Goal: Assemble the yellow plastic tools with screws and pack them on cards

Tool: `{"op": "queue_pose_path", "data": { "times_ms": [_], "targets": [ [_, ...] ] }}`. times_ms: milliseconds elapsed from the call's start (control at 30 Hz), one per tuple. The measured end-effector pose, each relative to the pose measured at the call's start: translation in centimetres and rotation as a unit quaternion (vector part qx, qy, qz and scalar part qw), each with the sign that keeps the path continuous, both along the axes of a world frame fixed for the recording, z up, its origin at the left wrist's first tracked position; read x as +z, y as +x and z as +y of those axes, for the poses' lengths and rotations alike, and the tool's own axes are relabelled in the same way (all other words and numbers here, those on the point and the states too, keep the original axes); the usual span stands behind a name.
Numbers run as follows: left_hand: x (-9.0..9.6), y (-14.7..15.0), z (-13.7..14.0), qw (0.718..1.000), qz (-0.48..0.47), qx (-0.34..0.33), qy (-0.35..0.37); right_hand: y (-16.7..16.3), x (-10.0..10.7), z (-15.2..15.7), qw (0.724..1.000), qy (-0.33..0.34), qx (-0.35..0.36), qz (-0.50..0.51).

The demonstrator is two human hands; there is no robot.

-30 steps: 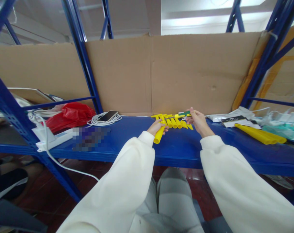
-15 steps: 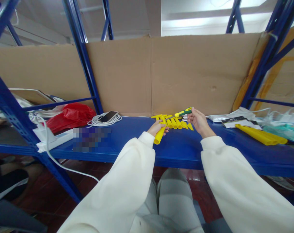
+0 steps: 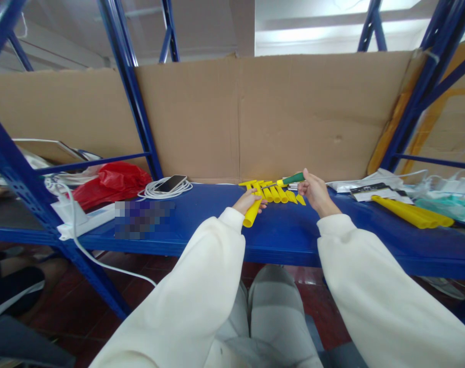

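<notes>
My left hand (image 3: 244,202) is closed around a yellow tube (image 3: 250,215) whose round open end faces me. A screwdriver (image 3: 292,179) with a green and yellow handle is pinched at its rear end by the fingers of my right hand (image 3: 313,192). Its thin shaft points left toward the upper end of the held tube; exactly where the tip rests I cannot make out. Behind and between my hands lies a row of several yellow tube pieces (image 3: 275,194) on the blue shelf (image 3: 209,214), partly hidden by my left hand.
On the left lie a phone (image 3: 172,183) on a coiled white cable (image 3: 155,190), a red plastic bag (image 3: 119,184) and a white power strip (image 3: 90,220). Longer yellow tubes (image 3: 412,211) and white packets (image 3: 370,181) lie at right. A cardboard panel (image 3: 293,112) stands behind.
The screwdriver's handle has turned about its own axis, showing more green now. The fingers of my right hand have shifted slightly on its end. My left hand and the tube stay put.
</notes>
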State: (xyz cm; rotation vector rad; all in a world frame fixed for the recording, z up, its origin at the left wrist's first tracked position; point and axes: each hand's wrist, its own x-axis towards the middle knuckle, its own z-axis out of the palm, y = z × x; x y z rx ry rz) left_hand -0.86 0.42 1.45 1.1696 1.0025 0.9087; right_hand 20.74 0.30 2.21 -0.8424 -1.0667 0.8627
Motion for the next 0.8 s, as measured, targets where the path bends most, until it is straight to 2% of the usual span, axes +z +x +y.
{"op": "queue_pose_path", "data": {
  "times_ms": [200,600,800],
  "targets": [
    [-0.12,0.0,0.25,1.0,0.002,0.016,-0.008,-0.24,0.25,-0.17,0.999,0.012,0.046,-0.01],
    [0.05,0.09,-0.13,1.0,0.0,0.016,-0.01,-0.04,-0.39,0.43,0.997,-0.022,-0.063,-0.049],
    [-0.15,0.02,0.14,1.0,0.002,0.008,-0.005,0.04,-0.3,0.36,0.995,-0.059,-0.066,-0.037]
  ]
}}
